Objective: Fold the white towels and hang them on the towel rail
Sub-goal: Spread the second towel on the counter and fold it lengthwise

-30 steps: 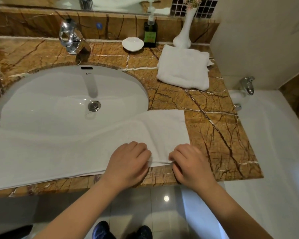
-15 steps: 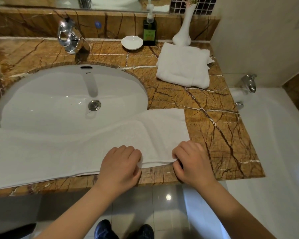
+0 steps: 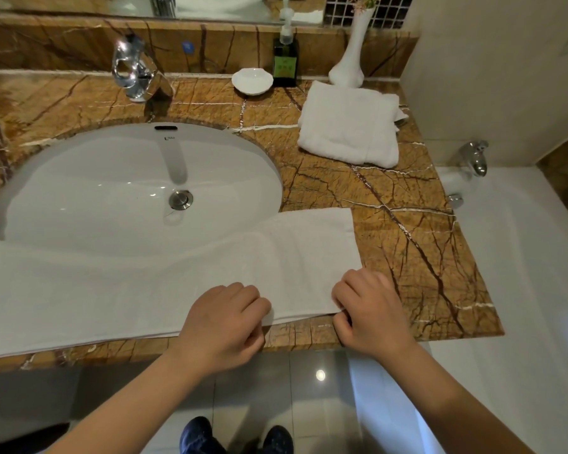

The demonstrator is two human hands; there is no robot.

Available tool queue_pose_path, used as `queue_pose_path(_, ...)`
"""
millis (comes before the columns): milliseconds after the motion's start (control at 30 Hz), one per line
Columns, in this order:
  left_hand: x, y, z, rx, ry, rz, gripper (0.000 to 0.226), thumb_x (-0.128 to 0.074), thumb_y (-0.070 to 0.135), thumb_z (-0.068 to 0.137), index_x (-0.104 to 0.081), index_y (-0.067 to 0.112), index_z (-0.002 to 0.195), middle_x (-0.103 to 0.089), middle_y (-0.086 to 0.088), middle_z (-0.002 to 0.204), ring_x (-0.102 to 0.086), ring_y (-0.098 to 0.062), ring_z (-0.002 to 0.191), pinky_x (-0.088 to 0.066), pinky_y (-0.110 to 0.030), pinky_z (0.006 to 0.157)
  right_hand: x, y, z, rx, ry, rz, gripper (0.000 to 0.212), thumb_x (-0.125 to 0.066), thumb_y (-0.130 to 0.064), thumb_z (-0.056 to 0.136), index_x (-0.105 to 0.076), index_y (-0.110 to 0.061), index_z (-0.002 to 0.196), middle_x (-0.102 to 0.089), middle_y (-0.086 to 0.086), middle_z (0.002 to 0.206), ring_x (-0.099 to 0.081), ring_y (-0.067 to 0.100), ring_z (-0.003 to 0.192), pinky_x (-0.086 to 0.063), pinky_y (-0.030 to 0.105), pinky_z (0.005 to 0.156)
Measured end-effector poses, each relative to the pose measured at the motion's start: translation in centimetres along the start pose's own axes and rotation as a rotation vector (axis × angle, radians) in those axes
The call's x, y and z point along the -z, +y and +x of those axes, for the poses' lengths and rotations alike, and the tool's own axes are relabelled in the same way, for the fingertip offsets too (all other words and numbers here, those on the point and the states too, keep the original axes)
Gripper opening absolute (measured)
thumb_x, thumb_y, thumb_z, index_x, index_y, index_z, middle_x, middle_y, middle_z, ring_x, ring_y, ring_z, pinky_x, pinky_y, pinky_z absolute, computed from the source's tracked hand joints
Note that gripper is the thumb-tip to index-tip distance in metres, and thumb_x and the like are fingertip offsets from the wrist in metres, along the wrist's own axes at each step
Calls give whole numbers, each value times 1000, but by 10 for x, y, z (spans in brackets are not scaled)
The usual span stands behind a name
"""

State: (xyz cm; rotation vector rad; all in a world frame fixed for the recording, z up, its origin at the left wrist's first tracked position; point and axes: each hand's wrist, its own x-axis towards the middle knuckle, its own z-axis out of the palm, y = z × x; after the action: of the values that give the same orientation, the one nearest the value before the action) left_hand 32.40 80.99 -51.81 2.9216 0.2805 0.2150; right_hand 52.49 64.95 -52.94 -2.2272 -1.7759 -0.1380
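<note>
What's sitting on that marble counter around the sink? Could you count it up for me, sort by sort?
Towels: 2 (long towel, folded towel)
Soap dish: 1
Soap bottle: 1
Vase: 1
Tap: 1
Total: 6

Item 1. Wash basin (image 3: 63,198): we log a small dark maker's mark (image 3: 170,138) on the rear wall, just below the overflow slot (image 3: 166,128). The 1st char. looks like "U"; the rest is too small for us to read.

Item 2. Pump soap bottle (image 3: 286,57), back of counter, betw. soap dish (image 3: 252,80) and white vase (image 3: 351,50): green label (image 3: 286,65) w/ darker print, chars. not legible.

Item 3. Marble upstand (image 3: 63,44) behind the tap: small blue sticker (image 3: 187,46), marking blurred, so we can't read it.
</note>
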Motion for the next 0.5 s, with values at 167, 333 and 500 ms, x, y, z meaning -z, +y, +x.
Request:
queue_pose_path(167,7,2,4,2,-35,2,16,-50,21,63,-59,17,76,-55,4,68,-48,-18,56,-26,-25,45,0,2,-4,19,65,-45,7,-46,-12,62,-52,-10,65,-45,5,67,-43,24,61,-28,31,65)
queue_pose_path(333,10,2,-6,101,-58,10,20,-58,30,66,-61,19,82,-56,5,77,-48,-15,62,-35,-27,44,3,3,-9,9,-23,-84,10,-45,-17,63,-52,-13,68,-46,2,69,-44,24,65,-26,32,67)
queue_pose_path(500,12,-2,-21,114,7,-2,21,-57,31,76,-67,19,90,-62,3,85,-56,-17,69,-42,-27,51,11,-19,-1,-21,-46,-5,12,-55,-23,63,-56,-15,73,-50,0,74,-49,22,69,-37,35,68)
